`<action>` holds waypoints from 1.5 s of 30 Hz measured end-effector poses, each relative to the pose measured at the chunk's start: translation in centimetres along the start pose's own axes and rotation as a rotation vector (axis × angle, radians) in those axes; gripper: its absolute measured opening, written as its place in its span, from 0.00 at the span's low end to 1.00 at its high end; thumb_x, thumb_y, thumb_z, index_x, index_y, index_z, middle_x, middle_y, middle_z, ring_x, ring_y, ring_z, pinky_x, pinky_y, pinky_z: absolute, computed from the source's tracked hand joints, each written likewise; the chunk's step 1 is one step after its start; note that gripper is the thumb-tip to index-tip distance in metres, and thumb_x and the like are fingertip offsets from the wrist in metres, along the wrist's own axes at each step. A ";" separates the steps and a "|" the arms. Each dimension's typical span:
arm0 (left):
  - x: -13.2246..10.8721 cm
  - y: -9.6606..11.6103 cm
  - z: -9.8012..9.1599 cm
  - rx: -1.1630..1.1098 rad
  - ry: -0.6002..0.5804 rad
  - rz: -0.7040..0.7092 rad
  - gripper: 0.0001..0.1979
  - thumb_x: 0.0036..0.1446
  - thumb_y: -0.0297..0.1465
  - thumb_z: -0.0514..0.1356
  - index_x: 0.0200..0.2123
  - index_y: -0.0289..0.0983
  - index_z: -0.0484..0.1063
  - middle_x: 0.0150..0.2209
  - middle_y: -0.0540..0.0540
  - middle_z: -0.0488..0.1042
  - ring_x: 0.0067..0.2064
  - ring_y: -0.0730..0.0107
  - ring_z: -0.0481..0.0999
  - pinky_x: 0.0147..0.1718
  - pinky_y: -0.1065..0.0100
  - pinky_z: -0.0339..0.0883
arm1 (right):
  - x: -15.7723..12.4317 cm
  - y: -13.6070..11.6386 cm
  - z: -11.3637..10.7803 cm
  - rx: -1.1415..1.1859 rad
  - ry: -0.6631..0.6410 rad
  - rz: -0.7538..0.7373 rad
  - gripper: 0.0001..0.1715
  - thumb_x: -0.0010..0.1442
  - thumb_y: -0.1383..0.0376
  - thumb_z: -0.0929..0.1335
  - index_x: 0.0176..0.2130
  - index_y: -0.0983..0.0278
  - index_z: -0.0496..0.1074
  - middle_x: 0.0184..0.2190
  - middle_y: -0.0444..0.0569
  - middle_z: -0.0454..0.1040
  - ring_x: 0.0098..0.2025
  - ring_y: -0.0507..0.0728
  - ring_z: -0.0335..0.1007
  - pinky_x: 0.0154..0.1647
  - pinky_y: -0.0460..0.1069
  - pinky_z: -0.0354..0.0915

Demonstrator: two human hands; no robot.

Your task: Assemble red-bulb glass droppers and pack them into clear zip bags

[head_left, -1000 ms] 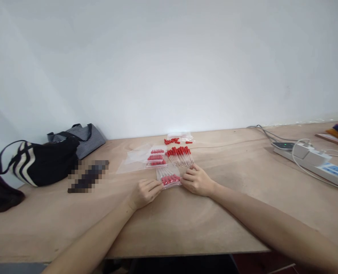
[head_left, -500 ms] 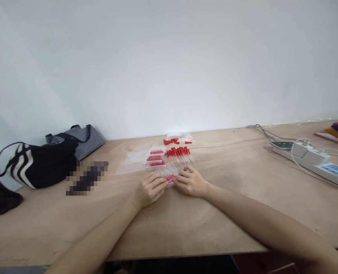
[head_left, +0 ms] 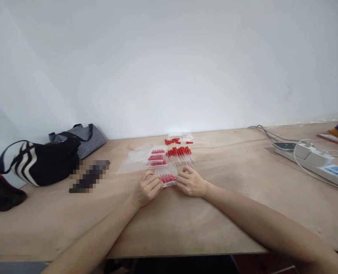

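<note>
Between my hands lies a small clear zip bag [head_left: 169, 179] holding several droppers with red bulbs, its zip edge toward me. My left hand [head_left: 148, 188] pinches the bag's left corner, and my right hand [head_left: 191, 182] grips the right end with curled fingers. Just beyond are filled zip bags [head_left: 157, 158] with red bulbs inside, stacked in overlap. To their right a row of loose droppers [head_left: 181, 156] with red bulbs and clear stems lies fanned out. Further back are loose red bulbs [head_left: 172, 141].
Flat clear bags [head_left: 131, 161] spread left of the filled ones. Another clear bag [head_left: 181, 136] lies by the wall. A black bag [head_left: 51, 161], a striped bag [head_left: 91, 142] and a blurred dark object [head_left: 90, 177] are at left. A power strip [head_left: 314, 160] with cables sits at right.
My left hand has slid left along the zip edge to the bag's corner, so more of the red bulbs inside show. My right hand stays at the right end. The view has shifted slightly.
</note>
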State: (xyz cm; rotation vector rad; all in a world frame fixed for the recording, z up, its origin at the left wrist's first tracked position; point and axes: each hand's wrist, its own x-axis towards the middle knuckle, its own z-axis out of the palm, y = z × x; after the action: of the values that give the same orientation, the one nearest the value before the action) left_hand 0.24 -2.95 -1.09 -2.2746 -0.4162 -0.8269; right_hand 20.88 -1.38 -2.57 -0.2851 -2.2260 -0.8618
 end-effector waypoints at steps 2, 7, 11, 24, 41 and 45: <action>-0.4 -0.2 -0.3 0.037 -0.023 -0.010 0.09 0.57 0.22 0.52 0.26 0.34 0.67 0.21 0.51 0.71 0.26 0.74 0.70 0.33 0.66 0.63 | -0.2 0.2 -0.2 0.014 -0.016 -0.003 0.18 0.58 0.74 0.56 0.20 0.66 0.64 0.19 0.44 0.62 0.25 0.51 0.52 0.31 0.49 0.50; -1.3 -0.7 -0.9 0.041 -0.029 -0.042 0.15 0.58 0.25 0.51 0.19 0.36 0.64 0.15 0.53 0.65 0.20 0.77 0.64 0.29 0.69 0.62 | -1.5 0.6 -0.1 0.081 -0.052 0.099 0.14 0.58 0.74 0.57 0.27 0.66 0.67 0.21 0.45 0.65 0.26 0.51 0.55 0.33 0.49 0.50; -1.2 -0.9 -1.0 -0.031 -0.071 -0.051 0.12 0.58 0.27 0.52 0.22 0.36 0.66 0.19 0.51 0.68 0.23 0.75 0.68 0.29 0.69 0.64 | -2.0 0.6 -0.3 0.241 -0.141 0.265 0.09 0.52 0.72 0.60 0.30 0.65 0.69 0.24 0.46 0.68 0.30 0.52 0.59 0.32 0.48 0.52; 0.7 1.7 -1.4 -0.351 -0.019 -0.206 0.12 0.54 0.36 0.56 0.39 0.35 0.68 0.34 0.44 0.74 0.37 0.67 0.73 0.36 0.67 0.70 | -1.0 -1.4 -0.4 0.304 -0.167 0.362 0.13 0.57 0.63 0.62 0.42 0.60 0.70 0.33 0.47 0.72 0.29 0.50 0.65 0.26 0.45 0.54; -1.7 -7.4 -1.7 -0.480 -0.030 -0.627 0.12 0.49 0.27 0.55 0.38 0.36 0.71 0.42 0.42 0.73 0.45 0.61 0.71 0.46 0.61 0.65 | -5.5 2.0 -3.4 0.351 -0.262 0.537 0.14 0.59 0.60 0.61 0.42 0.61 0.71 0.38 0.49 0.69 0.21 0.45 0.62 0.25 0.43 0.60; -0.7 -11.5 1.9 -0.750 -0.131 -0.938 0.14 0.38 0.33 0.62 0.32 0.35 0.71 0.45 0.40 0.70 0.50 0.56 0.67 0.50 0.58 0.58 | -5.8 2.5 -3.0 0.366 -0.274 0.603 0.12 0.58 0.63 0.62 0.39 0.61 0.72 0.37 0.49 0.69 0.21 0.45 0.61 0.26 0.43 0.59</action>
State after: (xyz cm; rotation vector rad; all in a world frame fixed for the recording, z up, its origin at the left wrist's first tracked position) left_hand -5.07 6.59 2.95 -2.7994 -1.5144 -1.4672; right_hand 27.77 -1.23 -3.84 -0.8792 -2.2873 -0.0929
